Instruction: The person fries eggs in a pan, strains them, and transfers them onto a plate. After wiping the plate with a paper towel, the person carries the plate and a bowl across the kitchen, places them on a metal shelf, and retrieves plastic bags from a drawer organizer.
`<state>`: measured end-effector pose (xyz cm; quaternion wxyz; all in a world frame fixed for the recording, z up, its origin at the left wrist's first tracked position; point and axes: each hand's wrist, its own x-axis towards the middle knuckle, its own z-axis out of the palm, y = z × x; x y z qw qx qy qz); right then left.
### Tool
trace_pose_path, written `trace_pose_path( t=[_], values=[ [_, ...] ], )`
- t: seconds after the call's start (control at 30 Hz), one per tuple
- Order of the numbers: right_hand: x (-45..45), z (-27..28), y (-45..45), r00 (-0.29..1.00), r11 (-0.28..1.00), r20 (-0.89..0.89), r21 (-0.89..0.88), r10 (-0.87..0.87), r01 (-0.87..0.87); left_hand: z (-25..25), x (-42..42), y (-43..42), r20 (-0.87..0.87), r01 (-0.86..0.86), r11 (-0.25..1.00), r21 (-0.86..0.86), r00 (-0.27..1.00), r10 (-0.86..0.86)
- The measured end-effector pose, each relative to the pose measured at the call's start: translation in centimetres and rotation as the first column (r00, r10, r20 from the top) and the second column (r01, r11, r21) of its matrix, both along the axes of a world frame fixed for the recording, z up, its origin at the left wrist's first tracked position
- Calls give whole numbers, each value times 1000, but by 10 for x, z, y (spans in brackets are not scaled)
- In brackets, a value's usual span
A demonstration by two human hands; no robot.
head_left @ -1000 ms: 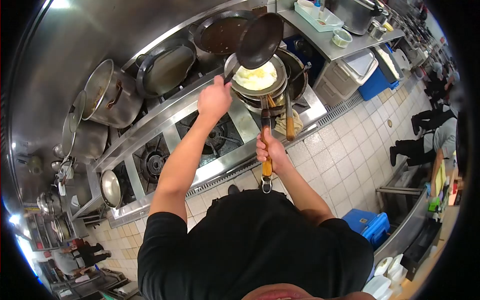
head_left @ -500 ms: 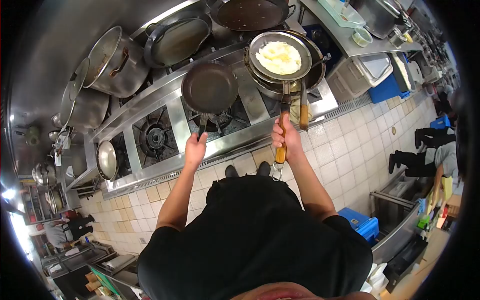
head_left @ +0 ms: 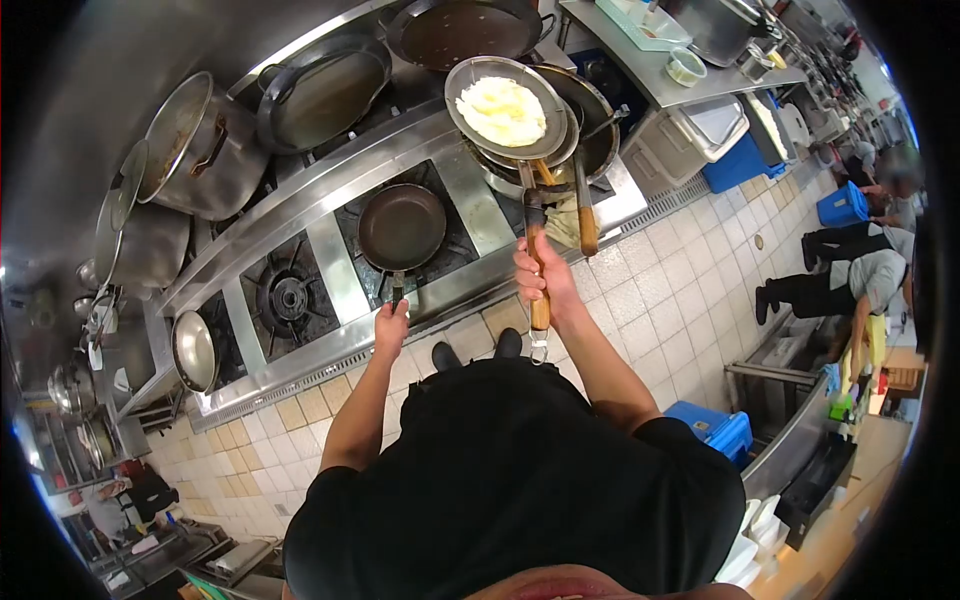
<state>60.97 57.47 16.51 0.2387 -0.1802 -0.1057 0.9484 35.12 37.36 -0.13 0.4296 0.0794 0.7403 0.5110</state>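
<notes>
My left hand (head_left: 391, 326) is closed around the handle of a dark frying pan (head_left: 402, 227), which sits over a burner with nothing in it. My right hand (head_left: 545, 276) grips the wooden handle of a round, shallow strainer (head_left: 551, 106). A mound of pale yellow cooked egg (head_left: 501, 111) lies in this strainer, held up to the right of the frying pan. Partly hidden beneath it is another round metal utensil, resting over a large dark pan (head_left: 598, 110) on the stove. A wooden handle (head_left: 588, 238) sticks out from there toward me, near a crumpled cloth (head_left: 566, 222).
Two wide dark pans of liquid (head_left: 325, 98) (head_left: 465, 35) stand along the back. Tall steel pots (head_left: 215, 165) are at the left, and a light metal pan (head_left: 194, 350) leans at the stove's left end. Co-workers (head_left: 865, 275) stand at the far right; another person (head_left: 108, 510) is far left.
My left hand has lowered the frying pan onto the burner. My right hand has lifted the strainer with the egg and shifted it left, uncovering part of the utensil beneath.
</notes>
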Motion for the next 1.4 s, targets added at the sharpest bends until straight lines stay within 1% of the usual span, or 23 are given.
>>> trace_pose_path(
  t=[0.13,0.23,0.37,0.53,0.67,0.83,0.93,1.0,1.03,1.13,1.17,1.27,1.3,1.4],
  values=[
    [-3,1,-2,1000,1000,20,8,-20,20,-4,0,4,0,-6,1000,-8,1000,6],
    [-2,0,1,1000,999,6,39,-11,11,-1,1,9,44,-12,1000,-25,999,13],
    [-4,-3,2,1000,998,8,54,-16,15,-12,-1,9,59,40,999,-13,997,-40],
    [-6,-5,3,1000,999,-12,39,-27,28,-5,3,10,74,89,993,-76,994,-84],
    [-8,-9,6,999,1000,-44,2,-22,22,-3,3,11,68,111,990,-84,992,-105],
    [-10,-9,5,999,1000,-25,-5,-23,23,-1,4,10,79,110,991,-76,991,-104],
    [-10,-8,4,999,1000,-28,-7,-29,29,-13,-1,2,-44,103,985,-135,993,-110],
    [-10,-7,5,999,999,-26,0,-37,37,-32,-8,-8,-192,53,990,-130,978,-77],
    [-10,-8,5,999,999,-25,4,-40,41,-32,-11,-14,-265,28,992,-125,962,-60],
    [-12,-11,6,998,999,-50,-12,-45,44,-23,-18,-36,-106,-54,996,-68,993,46],
    [-12,-12,6,997,999,-62,-22,-47,45,-23,-24,-43,-158,-74,994,-85,986,59],
    [-12,-13,7,994,997,-105,-67,-43,36,-6,-36,-59,-146,-109,987,-114,985,92],
    [-12,-11,8,995,998,-94,-55,-44,39,-4,-39,-64,-167,-126,986,-110,980,106],
    [-13,-17,9,990,996,-134,-83,-41,30,3,-48,-78,-225,-174,981,-80,962,153]
  ],
)
